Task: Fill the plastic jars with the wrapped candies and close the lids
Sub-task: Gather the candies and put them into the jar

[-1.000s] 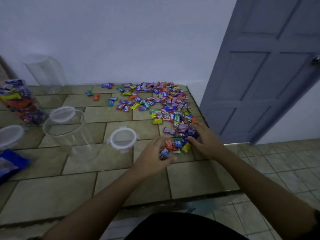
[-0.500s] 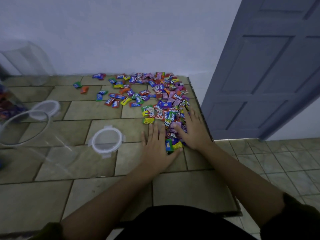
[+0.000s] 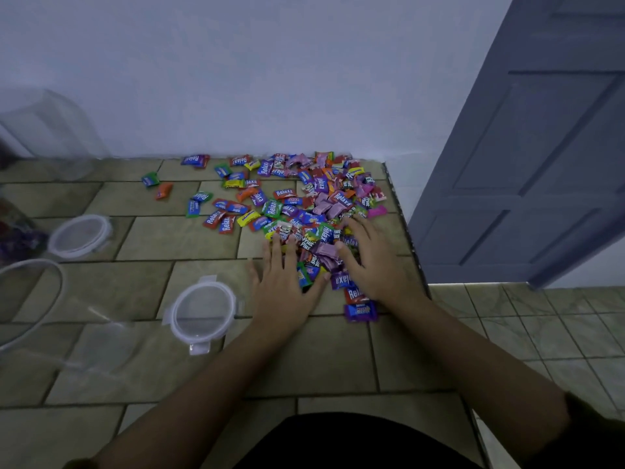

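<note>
A heap of wrapped candies (image 3: 306, 201) in many colours lies on the tiled counter (image 3: 304, 353), spread toward its back right corner. My left hand (image 3: 282, 284) lies flat with straight fingers at the heap's near left edge. My right hand (image 3: 370, 265) rests on the near right part of the heap, fingers spread over the wrappers. A small cluster of candies sits between the two hands. An open clear jar (image 3: 37, 309) stands at the left edge. A round clear lid (image 3: 202, 313) lies just left of my left hand.
A second lid (image 3: 80, 234) lies further back on the left. A jar with candies inside (image 3: 15, 228) shows at the far left edge, and another empty clear jar (image 3: 50, 130) stands by the wall. The counter's right edge (image 3: 411, 231) drops to a tiled floor beside a blue door (image 3: 541, 147).
Both hands moved forward into the heap and flattened out, from cupping a small cluster one second ago. The view tilted down and closer, shifting the jars toward the left edge.
</note>
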